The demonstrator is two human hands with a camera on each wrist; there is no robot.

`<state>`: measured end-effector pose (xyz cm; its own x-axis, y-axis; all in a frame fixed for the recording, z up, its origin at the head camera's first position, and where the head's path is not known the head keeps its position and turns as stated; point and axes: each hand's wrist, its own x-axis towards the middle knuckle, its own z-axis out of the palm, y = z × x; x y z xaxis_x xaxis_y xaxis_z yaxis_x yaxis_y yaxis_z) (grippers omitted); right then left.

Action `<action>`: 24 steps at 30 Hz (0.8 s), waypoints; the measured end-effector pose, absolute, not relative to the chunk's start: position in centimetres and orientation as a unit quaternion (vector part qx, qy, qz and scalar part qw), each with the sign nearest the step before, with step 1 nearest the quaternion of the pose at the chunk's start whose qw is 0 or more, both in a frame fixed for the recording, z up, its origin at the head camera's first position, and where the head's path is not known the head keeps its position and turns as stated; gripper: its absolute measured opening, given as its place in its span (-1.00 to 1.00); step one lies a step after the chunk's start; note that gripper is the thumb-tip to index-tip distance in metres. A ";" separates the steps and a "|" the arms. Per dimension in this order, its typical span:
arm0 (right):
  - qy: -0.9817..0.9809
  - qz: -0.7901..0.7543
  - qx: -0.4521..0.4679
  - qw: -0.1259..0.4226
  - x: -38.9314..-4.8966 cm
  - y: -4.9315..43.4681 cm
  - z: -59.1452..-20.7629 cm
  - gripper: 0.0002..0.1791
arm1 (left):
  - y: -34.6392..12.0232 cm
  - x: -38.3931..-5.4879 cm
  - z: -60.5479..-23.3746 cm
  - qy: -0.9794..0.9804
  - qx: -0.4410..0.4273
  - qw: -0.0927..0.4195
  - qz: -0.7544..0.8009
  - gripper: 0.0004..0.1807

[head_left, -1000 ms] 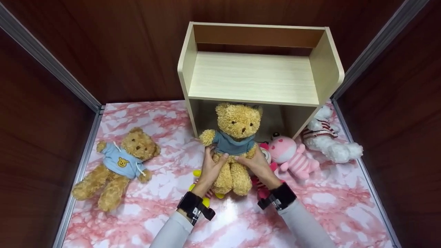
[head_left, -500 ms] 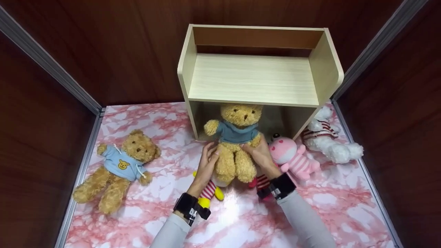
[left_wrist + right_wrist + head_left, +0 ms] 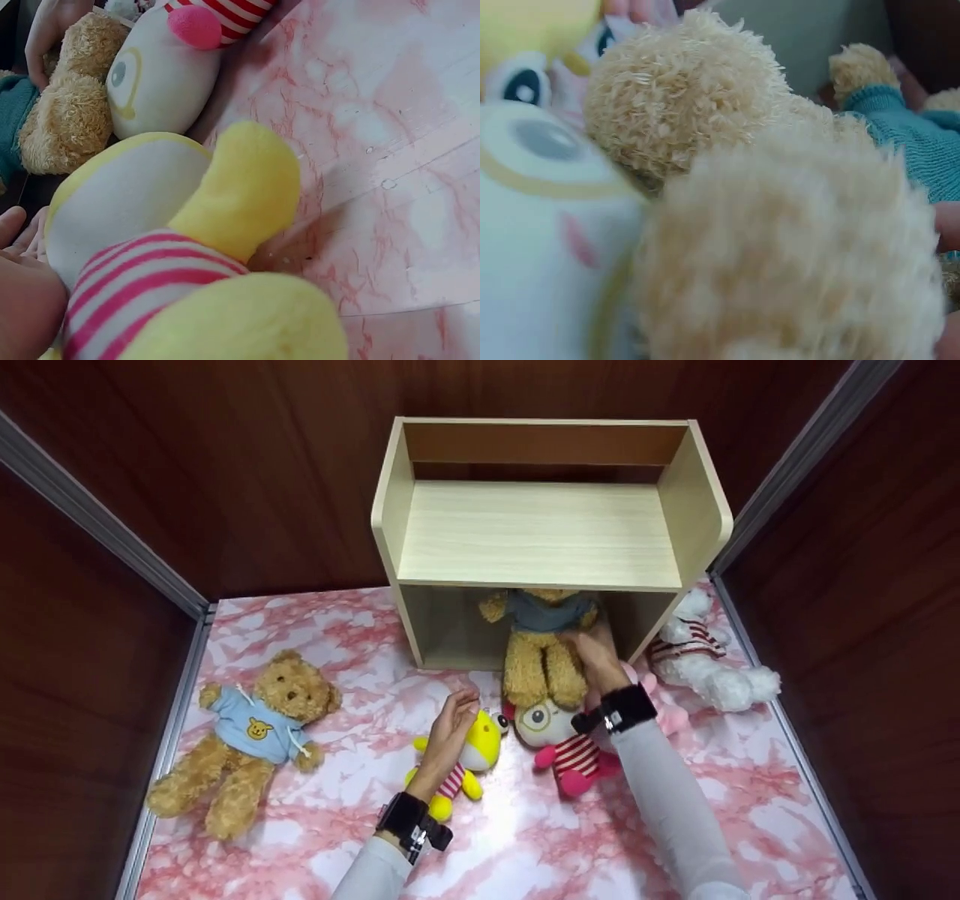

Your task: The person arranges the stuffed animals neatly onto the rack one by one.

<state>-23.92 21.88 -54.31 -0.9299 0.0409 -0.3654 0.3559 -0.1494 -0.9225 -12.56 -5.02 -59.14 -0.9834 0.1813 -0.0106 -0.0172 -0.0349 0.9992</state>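
Observation:
A teddy bear in a blue-grey sweater (image 3: 545, 667) sits in the lower compartment of the wooden shelf unit (image 3: 536, 585), its head mostly hidden beneath the middle board and its legs pointing out the front. My right hand (image 3: 598, 656) grips the bear at its right-hand hip. In the right wrist view, the furry feet (image 3: 780, 255) loom close. My left hand (image 3: 448, 731) is away from the bear, fingers loosely extended, over the side of a yellow frog-like plush (image 3: 482, 742). A white-faced plush with pink limbs and striped body (image 3: 576, 754) lies just below the bear's feet.
Another teddy bear in a light blue hoodie (image 3: 259, 727) lies on the left of the pink marbled floor. A pink plush (image 3: 671, 716) is partly behind my right arm. To the shelf's right lies a white plush in a striped top (image 3: 694, 652). Dark panels enclose the area.
The sweater-clad teddy bear has moved back into the lower compartment, slightly rightward. My left hand has let go of it and drawn away, while my right hand has followed it inward.

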 end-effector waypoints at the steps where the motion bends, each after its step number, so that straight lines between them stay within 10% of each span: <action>1: 0.640 -0.735 0.177 0.142 -24.3 22.0 -54.2 -0.53 | -5.1 -12.5 -59.2 0.692 0.058 0.068 0.717 -0.57; 7: 0.646 -0.710 0.238 0.150 -27.6 22.7 -54.9 -0.11 | -5.1 -12.7 -61.3 0.695 0.053 0.060 0.714 -0.57; 15: 0.618 -0.761 0.198 -0.019 -31.1 23.9 -56.9 -0.57 | -5.2 -12.6 -62.0 0.701 0.074 0.044 0.708 -0.55; 24: 0.591 -0.785 0.174 -0.068 -32.0 26.1 -58.1 -0.76 | -5.2 -12.9 -62.2 0.711 0.075 0.035 0.699 -0.57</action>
